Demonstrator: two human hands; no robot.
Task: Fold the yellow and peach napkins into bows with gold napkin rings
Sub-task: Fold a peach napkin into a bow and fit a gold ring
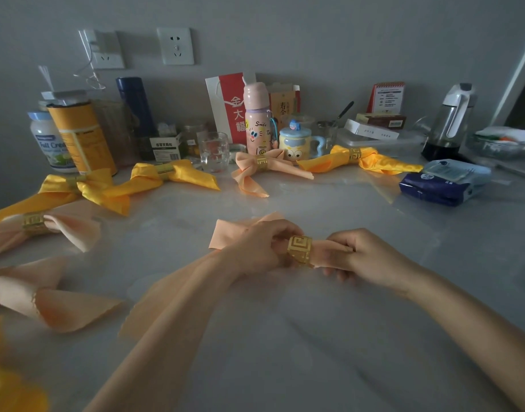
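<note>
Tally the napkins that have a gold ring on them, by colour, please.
Yellow napkins: 3
Peach napkins: 4 (one gripped by the left hand and right hand)
Total: 7
Yellow cloth at the lower-left edge shows no ring, so it is not counted.

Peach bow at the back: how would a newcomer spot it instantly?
Find the pink cartoon bottle against the back wall. Right before it lies the peach fabric napkin bow in a gold metal ring. The flanking satin bows are bright yellow.
</note>
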